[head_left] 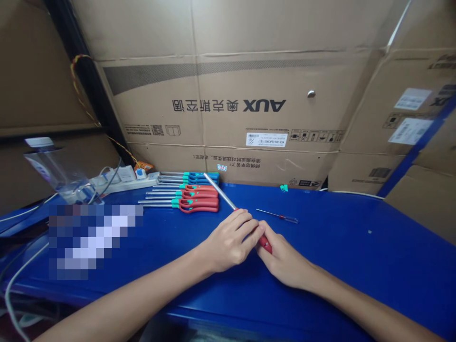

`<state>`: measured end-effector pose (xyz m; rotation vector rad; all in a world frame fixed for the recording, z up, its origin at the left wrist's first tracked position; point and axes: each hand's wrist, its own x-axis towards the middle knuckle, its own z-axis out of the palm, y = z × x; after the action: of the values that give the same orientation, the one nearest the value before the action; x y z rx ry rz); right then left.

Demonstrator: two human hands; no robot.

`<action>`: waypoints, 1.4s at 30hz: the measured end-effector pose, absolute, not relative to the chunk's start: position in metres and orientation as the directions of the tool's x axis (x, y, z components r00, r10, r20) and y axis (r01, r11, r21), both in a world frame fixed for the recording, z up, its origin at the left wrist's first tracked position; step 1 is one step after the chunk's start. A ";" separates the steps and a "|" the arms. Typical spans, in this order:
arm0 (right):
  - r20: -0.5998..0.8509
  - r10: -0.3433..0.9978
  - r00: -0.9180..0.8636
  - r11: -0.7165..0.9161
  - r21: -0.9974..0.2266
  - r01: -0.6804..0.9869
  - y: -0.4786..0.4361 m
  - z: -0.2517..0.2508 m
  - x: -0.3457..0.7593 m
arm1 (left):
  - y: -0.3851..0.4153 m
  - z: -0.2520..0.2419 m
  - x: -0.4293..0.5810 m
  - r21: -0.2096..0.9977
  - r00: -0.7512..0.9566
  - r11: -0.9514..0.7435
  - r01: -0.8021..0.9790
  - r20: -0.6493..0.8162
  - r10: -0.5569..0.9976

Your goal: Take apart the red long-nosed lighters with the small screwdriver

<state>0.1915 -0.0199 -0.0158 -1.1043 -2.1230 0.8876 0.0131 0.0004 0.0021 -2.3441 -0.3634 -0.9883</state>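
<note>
Both my hands are closed around a long-necked gas lighter (221, 193) above the blue table. Its metal tube points up and to the left, and the end of its red handle shows between my palms. My left hand (231, 238) wraps the front of the handle near the tube. My right hand (283, 261) grips the rear part, its fingers meeting those of the left. The trigger area is hidden by my fingers. Beyond my right hand lies a small screwdriver (279, 216) with a clear handle. Several similar red and blue lighters (199, 205) lie in a row to the left.
A blue table (338, 266) spreads under my hands, with cardboard panels (228, 80) standing behind it. On the left are a power strip (146, 182) with plugs, a plastic bottle (59, 171) and white cables. A small teal piece (284, 188) lies at the back edge.
</note>
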 end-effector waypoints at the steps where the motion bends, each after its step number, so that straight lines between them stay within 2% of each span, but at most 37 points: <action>1: 0.181 0.853 -0.489 0.435 -0.764 0.477 -0.020 -0.016 0.192 | 0.000 0.002 0.013 -0.393 0.690 -0.805 0.445 0.723 0.028; 19: 0.194 0.825 -0.531 0.484 -0.727 0.486 -0.019 -0.010 0.196 | -0.002 0.005 0.012 -0.380 0.689 -0.801 0.462 0.723 0.055; 22: 0.239 0.788 -0.568 0.566 -0.645 0.514 -0.012 -0.007 0.205 | -0.001 0.007 0.011 -0.377 0.698 -0.798 0.471 0.712 0.075; 26: 0.314 0.796 -0.517 0.603 -0.487 0.632 -0.002 -0.008 0.219 | 0.001 0.003 0.009 -0.371 0.718 -0.802 0.468 0.689 0.100; 30: 0.368 0.766 -0.527 0.643 -0.427 0.635 0.003 -0.012 0.227 | 0.008 -0.004 0.007 -0.367 0.726 -0.805 0.466 0.679 0.110; 33: 0.378 0.766 -0.519 0.642 -0.435 0.631 0.006 -0.012 0.234 | 0.012 -0.005 0.005 -0.345 0.691 -0.767 0.542 0.702 0.173; 37: 0.355 0.801 -0.483 0.599 -0.464 0.652 0.011 -0.008 0.244 | 0.014 -0.005 0.004 -0.301 0.630 -0.644 0.703 0.683 0.369; 42: 0.276 0.806 -0.524 0.589 -0.452 0.669 0.018 0.001 0.254 | 0.015 -0.012 0.005 -0.288 0.671 -0.651 0.703 0.574 0.470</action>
<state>0.2545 0.0179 0.0010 -1.1772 -2.3628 0.4027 0.0051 0.0154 -0.0122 -2.3898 -0.9075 -0.6286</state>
